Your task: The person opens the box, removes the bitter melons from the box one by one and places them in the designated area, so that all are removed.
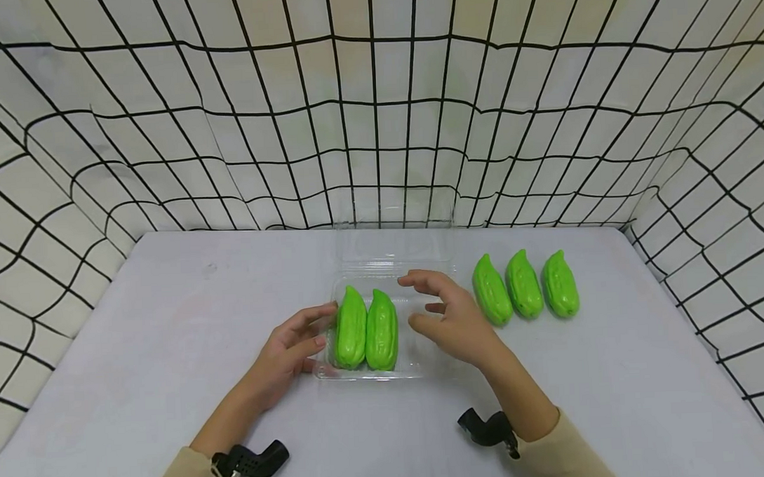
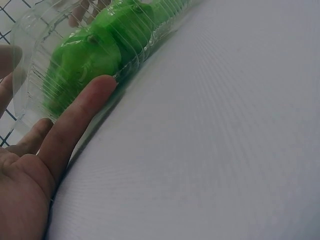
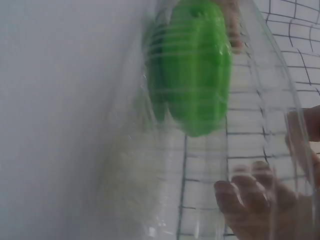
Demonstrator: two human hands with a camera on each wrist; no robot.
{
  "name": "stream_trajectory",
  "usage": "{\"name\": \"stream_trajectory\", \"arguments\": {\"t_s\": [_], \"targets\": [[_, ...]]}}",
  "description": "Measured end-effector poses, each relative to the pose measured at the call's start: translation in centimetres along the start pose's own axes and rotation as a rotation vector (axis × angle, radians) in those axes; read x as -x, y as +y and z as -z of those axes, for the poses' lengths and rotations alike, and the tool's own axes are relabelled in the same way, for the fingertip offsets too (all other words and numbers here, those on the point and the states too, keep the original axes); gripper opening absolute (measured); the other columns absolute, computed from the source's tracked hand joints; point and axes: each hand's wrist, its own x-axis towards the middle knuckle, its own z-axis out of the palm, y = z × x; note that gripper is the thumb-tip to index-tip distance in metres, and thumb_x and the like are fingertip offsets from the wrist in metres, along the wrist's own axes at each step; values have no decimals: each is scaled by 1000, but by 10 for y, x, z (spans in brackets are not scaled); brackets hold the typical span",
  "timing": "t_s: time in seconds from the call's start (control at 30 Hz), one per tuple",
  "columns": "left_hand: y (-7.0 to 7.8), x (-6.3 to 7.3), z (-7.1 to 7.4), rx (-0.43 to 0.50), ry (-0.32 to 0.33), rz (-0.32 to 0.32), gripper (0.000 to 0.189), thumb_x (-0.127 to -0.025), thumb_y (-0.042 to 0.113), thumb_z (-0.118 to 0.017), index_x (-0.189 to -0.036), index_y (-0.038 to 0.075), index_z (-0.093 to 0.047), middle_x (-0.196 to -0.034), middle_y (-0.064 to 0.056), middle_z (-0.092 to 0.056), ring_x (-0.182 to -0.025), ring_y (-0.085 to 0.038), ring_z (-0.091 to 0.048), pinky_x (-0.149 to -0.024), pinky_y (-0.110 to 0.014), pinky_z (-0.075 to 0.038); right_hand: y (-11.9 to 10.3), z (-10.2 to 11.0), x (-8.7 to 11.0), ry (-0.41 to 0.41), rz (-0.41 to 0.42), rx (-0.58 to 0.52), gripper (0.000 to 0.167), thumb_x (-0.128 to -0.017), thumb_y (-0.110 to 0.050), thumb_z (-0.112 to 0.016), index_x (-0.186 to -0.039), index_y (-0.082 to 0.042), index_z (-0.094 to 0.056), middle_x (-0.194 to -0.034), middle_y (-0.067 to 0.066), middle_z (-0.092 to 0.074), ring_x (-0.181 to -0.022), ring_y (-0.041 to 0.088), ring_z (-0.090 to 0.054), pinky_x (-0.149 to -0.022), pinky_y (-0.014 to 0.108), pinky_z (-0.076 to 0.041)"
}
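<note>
Ideally, the left hand (image 1: 291,350), its extended fingers touching the clear container (image 1: 417,349) just below mid-frame, would steady that thin plastic with only light pressure. Two green fruits (image 1: 380,330) lie inside, three loose fruits (image 1: 525,284) right of centre; the right hand (image 1: 454,320), fingers parted and empty, should clear the rim.

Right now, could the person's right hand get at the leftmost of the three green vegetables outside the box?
Probably yes. The right hand looks empty, and the leftmost loose vegetable lies uncovered on the table close beside it. It would likely only need to swing away from the clear box.
</note>
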Motion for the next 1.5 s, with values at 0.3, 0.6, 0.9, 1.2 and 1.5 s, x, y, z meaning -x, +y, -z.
{"name": "stream_trajectory", "arguments": {"t_s": [0.3,0.6,0.9,1.2,1.5], "targets": [[-1,0,0,-2,-4,-9,48,-101,8,-52,-147,2,-41,-163,-14,-25,-151,-38,-18,-78,-51,-61,5,-18,3,-70,-13,32,51,-84,-3,-64,-132,-18,-61,-145,4,-52,-134,32,-49,-100,54,-51],[-1,0,-1,-1,-8,-10,47,-101,7,-52,-146,2,-41,-162,-16,-26,-149,-33,-24,-77,-50,-62,10,-27,4,-243,58,240,34,-95,-35,-67,-128,-25,-69,-160,14,-33,-145,38,-34,-110,63,-39],[0,0,-1,8,-17,-21,47,-101,6,-51,-146,0,-40,-161,-17,-26,-148,-28,-28,-77,-49,-62,5,-28,7,-236,8,378,33,-93,-46,-67,-121,-30,-72,-161,13,-31,-144,39,-36,-111,61,-40],[0,0,0,0,-21,-38,46,-101,6,-51,-145,-2,-40,-160,-12,-31,-146,-21,-33,-77,-46,-63,1,-25,5,-111,-54,399,17,-90,-45,-71,-95,-30,-69,-154,12,-44,-137,40,-46,-107,61,-43],[2,0,-1,-12,-3,-21,48,-101,7,-52,-146,-4,-38,-161,-19,-26,-147,-23,-31,-76,-49,-62,2,-25,4,-54,-114,460,22,-87,-51,-72,-84,-32,-62,-151,9,-49,-134,38,-50,-104,61,-46]]}}
